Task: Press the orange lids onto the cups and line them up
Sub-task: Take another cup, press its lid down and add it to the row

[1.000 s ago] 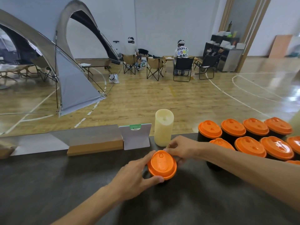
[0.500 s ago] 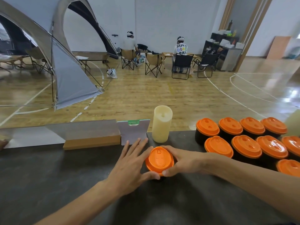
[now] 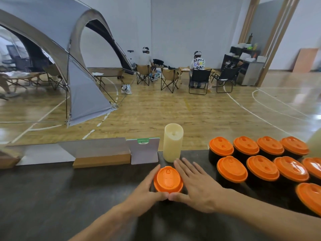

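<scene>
- The fingers of the left hand (image 3: pixel 144 192) and the right hand (image 3: pixel 198 186) are held straight and spread; nothing is gripped.
- The orange lid (image 3: pixel 168 179) is flanked at 9 and 3 o'clock, and the two thumbs are seen meeting at its 6 o'clock rim.
- The cup beneath the lid is almost wholly hidden; it stands on the dark table (image 3: pixel 52 197), at 6 o'clock from the cream candle (image 3: pixel 172 142).
- The lidded cups (image 3: pixel 260 159) are ranked at 3 o'clock.
- Judged step: lid seating is being checked or finished.
- Next move: the cup is to be grasped and slid into the rows.
</scene>
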A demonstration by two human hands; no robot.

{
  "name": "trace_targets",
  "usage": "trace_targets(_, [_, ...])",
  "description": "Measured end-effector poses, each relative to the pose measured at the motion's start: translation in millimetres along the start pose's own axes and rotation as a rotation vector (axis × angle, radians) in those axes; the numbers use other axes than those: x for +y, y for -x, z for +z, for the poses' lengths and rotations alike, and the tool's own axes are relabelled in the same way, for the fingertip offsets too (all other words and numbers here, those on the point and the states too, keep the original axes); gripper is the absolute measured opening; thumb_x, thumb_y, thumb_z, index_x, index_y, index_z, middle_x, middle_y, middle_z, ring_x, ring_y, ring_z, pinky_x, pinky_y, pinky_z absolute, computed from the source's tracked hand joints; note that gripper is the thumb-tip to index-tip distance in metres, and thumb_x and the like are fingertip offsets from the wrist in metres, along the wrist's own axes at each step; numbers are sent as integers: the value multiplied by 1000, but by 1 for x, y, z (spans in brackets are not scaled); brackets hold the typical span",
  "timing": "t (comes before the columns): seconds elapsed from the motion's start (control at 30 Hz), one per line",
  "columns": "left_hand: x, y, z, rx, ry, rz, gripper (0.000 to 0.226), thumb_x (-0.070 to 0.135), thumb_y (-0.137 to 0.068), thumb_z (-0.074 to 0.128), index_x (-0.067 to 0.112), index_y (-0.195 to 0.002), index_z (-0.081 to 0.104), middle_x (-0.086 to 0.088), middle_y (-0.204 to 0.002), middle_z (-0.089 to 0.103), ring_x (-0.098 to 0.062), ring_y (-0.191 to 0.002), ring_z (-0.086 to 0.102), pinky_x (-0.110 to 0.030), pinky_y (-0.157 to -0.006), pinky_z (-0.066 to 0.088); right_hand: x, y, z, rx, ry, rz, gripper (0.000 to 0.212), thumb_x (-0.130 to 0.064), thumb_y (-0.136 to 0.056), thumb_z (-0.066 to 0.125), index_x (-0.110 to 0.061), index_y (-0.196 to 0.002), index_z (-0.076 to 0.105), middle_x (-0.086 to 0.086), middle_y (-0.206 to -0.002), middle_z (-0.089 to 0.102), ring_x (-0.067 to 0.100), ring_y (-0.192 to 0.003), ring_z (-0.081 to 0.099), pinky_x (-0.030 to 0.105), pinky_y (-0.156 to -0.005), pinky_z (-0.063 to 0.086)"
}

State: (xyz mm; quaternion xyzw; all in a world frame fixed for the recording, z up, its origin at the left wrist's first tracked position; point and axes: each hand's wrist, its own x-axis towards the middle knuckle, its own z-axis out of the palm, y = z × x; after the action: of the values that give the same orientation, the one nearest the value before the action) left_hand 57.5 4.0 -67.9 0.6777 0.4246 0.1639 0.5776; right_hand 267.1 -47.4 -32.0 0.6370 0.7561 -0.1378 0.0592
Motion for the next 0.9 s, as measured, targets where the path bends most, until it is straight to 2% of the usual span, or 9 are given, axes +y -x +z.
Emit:
trace_targets(0.1, [5,-2,24,194,292,-79,90,16,-70,81,52,-135,30,10,-143,39,-17,-130,38,-44,-115,33,2,1,3,52,70,-28,112,-101,-70,7,-29,-146,-34,-9,-156,-38,9,-139,-41,35,-116,-22])
trace_targets(0.17, [6,-2,33,282,351,-108,89,6,-73,78,48,-137,34,9,-138,42,-20,-130,40,-48,-114,36,3,0,2,81,103,-50,111,-101,-69,5,-29,-145,-35,-10,-154,-40,9,-137,-44,34,-114,-25])
trace_targets(0.27, [3,3,24,263,326,-84,84,13,-70,77,42,-140,41,13,-136,49,-15,-128,45,-43,-112,39,4,-1,-2,106,158,-89,109,-101,-70,4,-30,-145,-30,-12,-155,-38,6,-134,-48,35,-110,-31])
trace_targets(0.37, [7,3,-2,121,184,-7,57,16,-88,71,39,-136,50,21,-127,61,-2,-120,54,-22,-100,44,5,-2,-4,104,157,-113,107,-100,-71,7,-30,-145,-29,-12,-157,-33,5,-135,-46,35,-112,-29])
trace_targets(0.43, [12,0,-17,74,50,47,41,14,-94,64,41,-125,58,24,-118,68,4,-114,58,-21,-97,46,5,-2,-4,83,137,-104,108,-99,-73,10,-30,-146,-29,-11,-158,-33,6,-137,-43,35,-115,-25])
trace_targets(0.5, [18,-8,-28,73,-67,87,35,10,-97,60,38,-116,66,23,-111,71,3,-109,62,-23,-96,50,5,-2,-4,67,121,-85,111,-98,-74,13,-28,-149,-26,-10,-158,-33,7,-139,-41,35,-117,-22])
trace_targets(0.63, [34,-33,-43,46,-269,100,12,24,-97,64,27,-96,75,12,-94,76,-2,-92,70,-24,-82,56,5,-1,-6,38,79,-75,116,-97,-74,21,-26,-155,-21,-9,-159,-30,8,-143,-35,35,-120,-16])
trace_targets(0.77, [44,-57,-43,-13,-283,31,25,36,-94,66,16,-80,67,0,-83,75,-11,-80,73,-26,-68,59,2,0,-8,0,44,-55,116,-95,-75,29,-27,-155,-20,-10,-160,-28,8,-144,-32,34,-121,-14])
trace_targets(0.9, [44,-60,-35,51,-253,-27,37,45,-89,69,19,-65,58,1,-66,72,-8,-62,70,-17,-57,51,-1,2,-11,-18,38,-36,115,-92,-77,33,-27,-155,-19,-9,-161,-27,9,-145,-30,34,-120,-15])
